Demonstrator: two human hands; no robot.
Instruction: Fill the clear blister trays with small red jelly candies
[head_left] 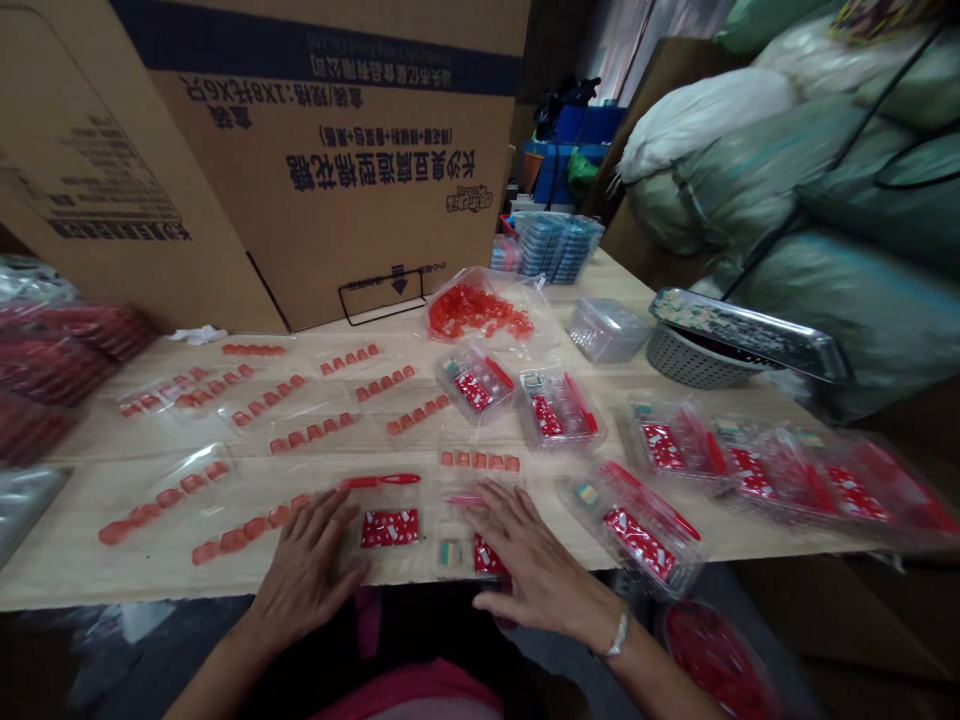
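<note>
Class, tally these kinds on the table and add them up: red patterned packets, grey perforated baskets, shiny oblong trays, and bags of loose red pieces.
Red patterned packets: 8
Grey perforated basket: 1
Shiny oblong tray: 1
Bag of loose red pieces: 1
Total: 11

Left hand [311, 560] palm down, fingers spread and slightly bent; right hand [525, 560] palm down, fingers angled inward; both forearms bare, converging
</note>
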